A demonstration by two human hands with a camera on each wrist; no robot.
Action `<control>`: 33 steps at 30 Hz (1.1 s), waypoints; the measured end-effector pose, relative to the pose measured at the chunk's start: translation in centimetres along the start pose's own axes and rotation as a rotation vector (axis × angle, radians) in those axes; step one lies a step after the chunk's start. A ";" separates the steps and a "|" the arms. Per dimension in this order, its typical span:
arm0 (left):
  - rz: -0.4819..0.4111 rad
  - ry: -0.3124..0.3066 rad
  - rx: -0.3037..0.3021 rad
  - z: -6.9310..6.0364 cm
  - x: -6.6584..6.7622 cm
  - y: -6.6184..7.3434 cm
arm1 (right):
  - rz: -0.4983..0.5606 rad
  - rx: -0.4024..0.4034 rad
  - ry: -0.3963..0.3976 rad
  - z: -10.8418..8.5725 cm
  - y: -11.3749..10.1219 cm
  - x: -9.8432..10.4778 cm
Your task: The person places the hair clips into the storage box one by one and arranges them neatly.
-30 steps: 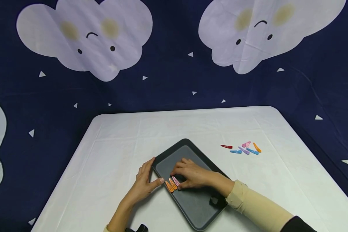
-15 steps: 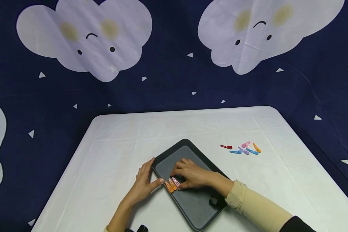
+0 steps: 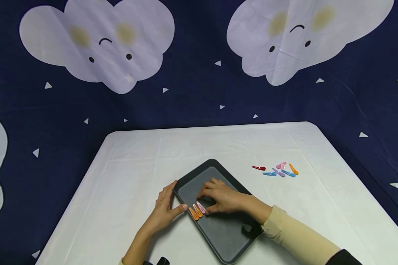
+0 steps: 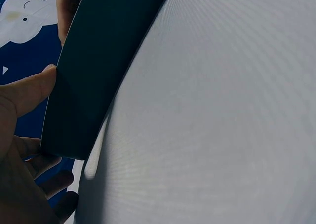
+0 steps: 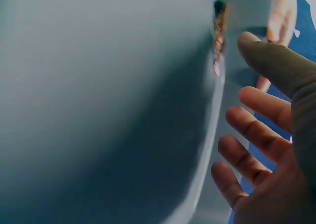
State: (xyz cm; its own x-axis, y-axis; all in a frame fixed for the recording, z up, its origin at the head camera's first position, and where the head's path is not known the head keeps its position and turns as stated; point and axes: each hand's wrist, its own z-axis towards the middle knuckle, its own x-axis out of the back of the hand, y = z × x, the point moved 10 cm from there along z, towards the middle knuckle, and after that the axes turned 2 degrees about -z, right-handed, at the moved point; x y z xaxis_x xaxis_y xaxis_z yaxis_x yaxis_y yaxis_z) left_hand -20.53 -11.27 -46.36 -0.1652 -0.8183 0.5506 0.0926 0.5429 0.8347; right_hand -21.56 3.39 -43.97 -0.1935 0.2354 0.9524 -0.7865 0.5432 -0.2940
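Observation:
In the head view a dark grey tray (image 3: 220,235) lies slantwise on the table. Two orange hair clips, the outer one (image 3: 194,214) and the inner one (image 3: 197,210), lie side by side along its left edge, with a pink hair clip (image 3: 201,207) beside them. My right hand (image 3: 223,197) hovers over the tray just right of the pink clip; in the right wrist view its fingers (image 5: 242,157) are spread and hold nothing. My left hand (image 3: 166,206) rests against the tray's left corner, thumb on the long side, fingers fairly straight, as the left wrist view also shows.
Right of the tray, on the white table (image 3: 139,158), lie a dark red clip (image 3: 259,168) and a loose group of blue, purple, pink and orange clips, such as a blue one (image 3: 269,174). A dark blue cloth with clouds (image 3: 192,103) hangs behind.
My right hand has drawn slightly away to the right from the pink hair clip, which stays beside the orange ones. The left hand and the tray look unmoved.

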 end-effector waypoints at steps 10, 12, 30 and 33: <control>0.001 0.004 -0.018 0.0 0.1 0.0 | 0.006 0.011 0.123 -1.1 0.6 3.8; 0.008 0.010 -0.024 0.0 0.1 0.0 | 0.000 0.017 0.156 -1.4 0.8 4.5; 0.015 0.005 -0.035 0.2 0.0 0.0 | 0.080 -0.135 0.271 -4.2 4.7 9.1; 0.014 0.003 -0.034 0.2 0.0 0.0 | 0.085 -0.151 0.295 -4.8 5.4 9.6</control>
State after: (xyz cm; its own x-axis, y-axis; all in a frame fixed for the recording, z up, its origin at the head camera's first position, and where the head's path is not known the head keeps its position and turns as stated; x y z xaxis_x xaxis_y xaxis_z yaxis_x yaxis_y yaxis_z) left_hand -20.70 -11.25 -46.33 -0.1602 -0.8111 0.5626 0.1279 0.5481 0.8266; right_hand -24.82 12.49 -36.83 -0.0598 0.4960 0.8663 -0.6746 0.6196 -0.4013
